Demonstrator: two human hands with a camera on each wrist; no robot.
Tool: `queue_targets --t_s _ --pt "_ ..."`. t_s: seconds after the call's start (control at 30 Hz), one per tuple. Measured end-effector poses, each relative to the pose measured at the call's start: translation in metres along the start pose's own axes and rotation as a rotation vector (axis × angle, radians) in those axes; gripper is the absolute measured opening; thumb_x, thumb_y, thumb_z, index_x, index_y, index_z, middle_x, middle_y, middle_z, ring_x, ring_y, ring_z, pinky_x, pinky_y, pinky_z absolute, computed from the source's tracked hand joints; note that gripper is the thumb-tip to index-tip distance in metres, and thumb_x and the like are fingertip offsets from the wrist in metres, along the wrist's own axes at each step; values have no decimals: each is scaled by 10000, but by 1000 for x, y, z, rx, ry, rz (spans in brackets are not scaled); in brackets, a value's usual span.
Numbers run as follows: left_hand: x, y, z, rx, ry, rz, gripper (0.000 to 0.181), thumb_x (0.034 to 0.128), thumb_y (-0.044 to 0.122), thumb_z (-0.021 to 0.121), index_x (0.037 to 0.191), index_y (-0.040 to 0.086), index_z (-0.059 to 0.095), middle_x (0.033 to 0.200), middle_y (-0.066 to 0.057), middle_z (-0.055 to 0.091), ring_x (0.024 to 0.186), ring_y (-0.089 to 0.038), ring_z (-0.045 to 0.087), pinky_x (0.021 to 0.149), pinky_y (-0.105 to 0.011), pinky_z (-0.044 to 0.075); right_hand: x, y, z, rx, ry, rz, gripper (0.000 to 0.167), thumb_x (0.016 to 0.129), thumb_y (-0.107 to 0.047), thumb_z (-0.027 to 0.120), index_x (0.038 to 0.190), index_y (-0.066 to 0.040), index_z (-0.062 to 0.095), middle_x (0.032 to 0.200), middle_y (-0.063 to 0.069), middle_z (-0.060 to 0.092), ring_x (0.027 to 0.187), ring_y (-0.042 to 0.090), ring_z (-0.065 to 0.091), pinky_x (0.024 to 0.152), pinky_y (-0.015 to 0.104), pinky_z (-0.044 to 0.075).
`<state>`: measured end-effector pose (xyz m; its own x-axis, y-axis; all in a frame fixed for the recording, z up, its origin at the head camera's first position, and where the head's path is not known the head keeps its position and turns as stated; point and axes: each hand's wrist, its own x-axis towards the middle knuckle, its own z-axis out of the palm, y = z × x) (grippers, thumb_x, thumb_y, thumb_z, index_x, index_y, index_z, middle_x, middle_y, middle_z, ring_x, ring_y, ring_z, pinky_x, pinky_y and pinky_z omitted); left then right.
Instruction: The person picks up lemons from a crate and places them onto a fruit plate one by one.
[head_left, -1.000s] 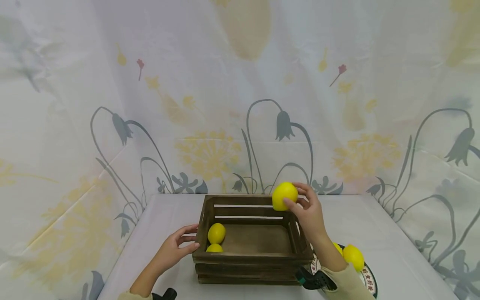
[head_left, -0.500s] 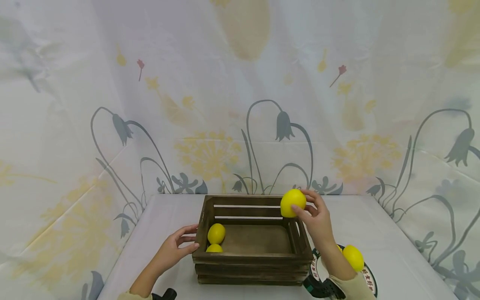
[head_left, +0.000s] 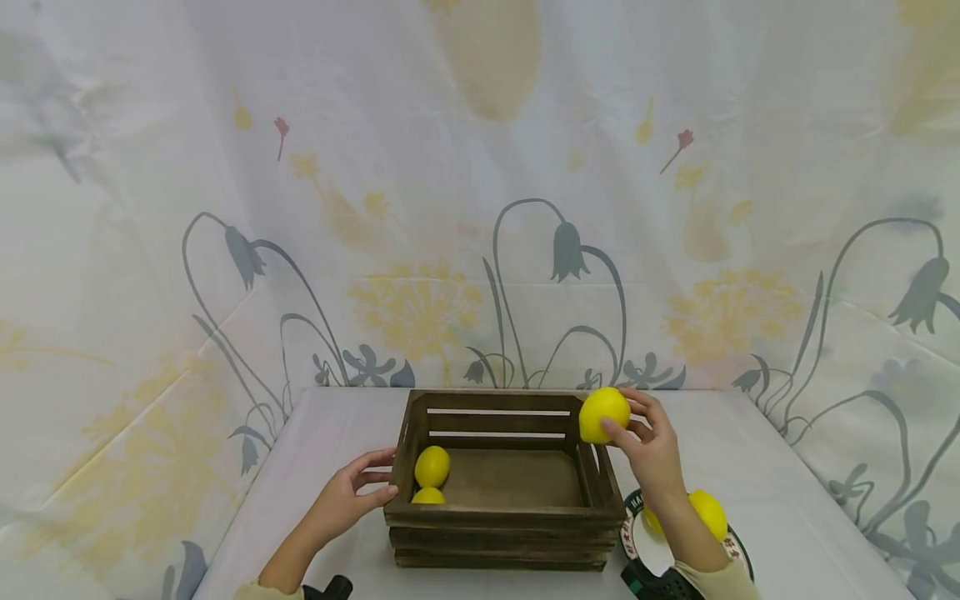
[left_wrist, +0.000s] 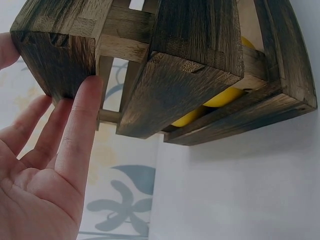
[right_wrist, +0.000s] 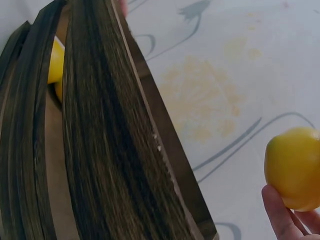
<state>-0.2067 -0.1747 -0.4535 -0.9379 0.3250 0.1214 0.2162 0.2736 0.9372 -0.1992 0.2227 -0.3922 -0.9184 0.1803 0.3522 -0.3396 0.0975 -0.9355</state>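
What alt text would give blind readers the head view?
Right hand holds a yellow fruit near the right end of a wooden crate; left hand touches its left end. Two fruits lie inside, others on a plate.

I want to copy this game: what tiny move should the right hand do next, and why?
Probably carry the held lemon over the plate: the right hand has been moving rightward, away from the wooden crate's middle, and other lemons already lie there.

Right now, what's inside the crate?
In the crate, left end: a lemon and a nearer lemon, its lower part covered by the front wall. Anything low behind that wall can't be seen.
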Motion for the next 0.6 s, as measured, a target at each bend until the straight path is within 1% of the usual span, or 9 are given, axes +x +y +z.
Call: queue_targets --t_s 0.13,0.27,0.37,0.47,0.6 --pt "0 0 -1 2 -2 -1 544 864 158 672 1337 0 453 1275 -224 483 1089 -351 530 797 -295 514 -2 3 -4 19 11 -3 452 873 16 615 1280 29 418 1110 119 420 831 98 578 674 233 535" --pt "1 0 0 -5 5 -9 546 859 162 679 1335 10 460 1275 -219 485 1091 -354 528 797 -296 515 -4 7 -9 -7 17 0 446 884 -14 613 1280 26 412 1104 109 421 827 98 575 686 223 530" --pt "1 -1 0 5 3 2 543 864 167 672 1335 5 456 1274 -233 481 1091 -371 525 795 -303 517 -7 9 -14 -32 30 13 442 894 -39 608 1284 15 406 1110 99 415 821 91 571 692 208 524" --pt "1 -2 0 5 10 -7 538 861 165 676 1332 13 464 1271 -223 487 1090 -364 527 797 -298 515 -9 12 -18 -27 54 36 446 896 -42 608 1288 14 402 1114 95 408 814 85 568 691 199 522" --pt "0 0 0 -1 8 -3 541 864 157 673 1335 1 457 1273 -224 486 1085 -353 532 792 -294 515 -12 14 -23 -31 80 54 450 899 -49 607 1293 12 399 1121 89 406 811 79 566 687 192 520"
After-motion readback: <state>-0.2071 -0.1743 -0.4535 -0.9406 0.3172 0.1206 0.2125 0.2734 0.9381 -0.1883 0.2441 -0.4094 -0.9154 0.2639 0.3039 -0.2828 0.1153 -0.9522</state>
